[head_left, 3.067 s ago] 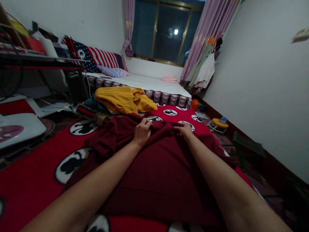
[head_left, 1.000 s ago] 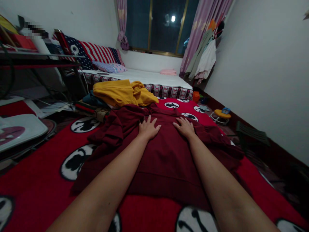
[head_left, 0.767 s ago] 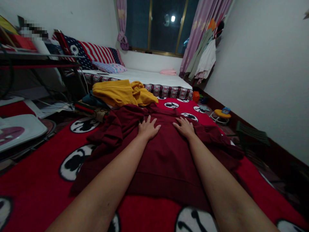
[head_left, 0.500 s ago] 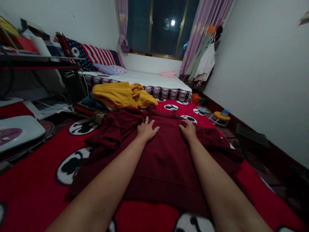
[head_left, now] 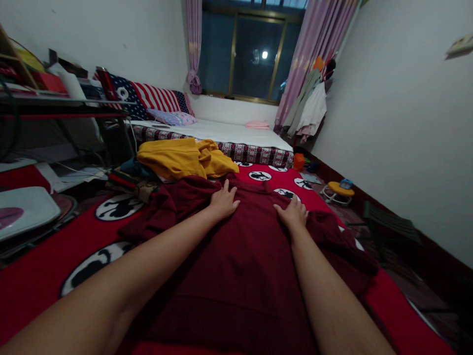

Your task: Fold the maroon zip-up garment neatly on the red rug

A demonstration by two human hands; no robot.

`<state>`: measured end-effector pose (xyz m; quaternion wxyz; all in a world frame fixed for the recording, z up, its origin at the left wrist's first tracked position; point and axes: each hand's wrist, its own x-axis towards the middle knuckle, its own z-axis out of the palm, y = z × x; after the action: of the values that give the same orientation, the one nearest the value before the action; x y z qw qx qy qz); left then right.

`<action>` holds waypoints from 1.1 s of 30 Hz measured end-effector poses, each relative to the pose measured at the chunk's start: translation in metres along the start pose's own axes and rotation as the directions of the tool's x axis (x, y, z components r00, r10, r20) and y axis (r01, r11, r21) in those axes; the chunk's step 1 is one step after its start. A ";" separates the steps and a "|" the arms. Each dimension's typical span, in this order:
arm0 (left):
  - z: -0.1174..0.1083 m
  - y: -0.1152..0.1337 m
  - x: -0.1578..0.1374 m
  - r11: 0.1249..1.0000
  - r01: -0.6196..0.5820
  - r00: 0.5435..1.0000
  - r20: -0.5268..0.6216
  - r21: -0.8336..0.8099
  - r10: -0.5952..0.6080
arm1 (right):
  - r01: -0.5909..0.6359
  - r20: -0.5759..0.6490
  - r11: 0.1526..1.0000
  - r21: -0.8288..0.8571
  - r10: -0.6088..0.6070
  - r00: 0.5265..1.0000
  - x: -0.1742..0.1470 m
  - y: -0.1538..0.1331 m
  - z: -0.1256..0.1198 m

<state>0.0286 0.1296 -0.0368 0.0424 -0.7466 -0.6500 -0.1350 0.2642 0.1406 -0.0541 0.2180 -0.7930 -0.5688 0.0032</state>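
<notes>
A maroon sweatshirt (head_left: 251,266) lies spread on a red blanket (head_left: 33,291) with black-and-white round prints, its collar at the far end and its hem nearest me. My left hand (head_left: 223,201) rests on the upper left of the sweatshirt, fingers spread and pointing away. On the upper right my right hand (head_left: 293,215) presses on the cloth, thumb held apart from the fingers. Neither hand visibly grasps the fabric. The sweatshirt's sleeves lie bunched at both sides.
Beyond the sweatshirt sits a heap of yellow clothing (head_left: 181,155). A cluttered desk (head_left: 66,111) stands at the left, with a white seat (head_left: 25,212) below. At the right are a yellow stool (head_left: 339,189) and a dark folding stool (head_left: 391,224). A bed (head_left: 221,132) lies under the window.
My right hand has shifted a little outward and its thumb has spread from the fingers. My left hand stays on the sweatshirt. The view has tilted up slightly.
</notes>
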 end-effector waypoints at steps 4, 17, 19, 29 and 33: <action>-0.007 0.008 0.030 0.990 0.121 0.992 -0.014 -0.072 -0.123 | -0.006 -0.002 1.000 -0.030 0.006 1.000 0.003 0.003 -0.007; 0.020 0.008 0.066 0.965 0.091 0.985 -0.118 -0.247 -0.123 | 0.276 -0.324 0.938 0.208 -0.200 0.925 0.016 0.015 -0.001; 0.022 0.011 0.063 0.960 0.024 0.991 -0.122 -0.278 -0.060 | 0.272 -0.385 0.940 0.207 -0.178 0.906 0.017 0.017 0.001; -0.011 0.016 -0.059 0.929 -0.252 0.902 0.282 -0.270 0.326 | 0.567 -0.353 0.800 0.196 -0.482 0.802 0.009 0.004 0.003; -0.008 0.000 -0.101 0.940 -0.286 0.931 0.177 -0.185 0.318 | 0.639 0.011 0.763 0.096 -0.643 0.766 -0.008 -0.006 0.006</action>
<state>0.0159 0.0309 -0.0549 -0.0628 -0.8488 -0.5153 -0.0997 0.2542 0.1373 -0.0597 0.2278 -0.5408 -0.8092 -0.0293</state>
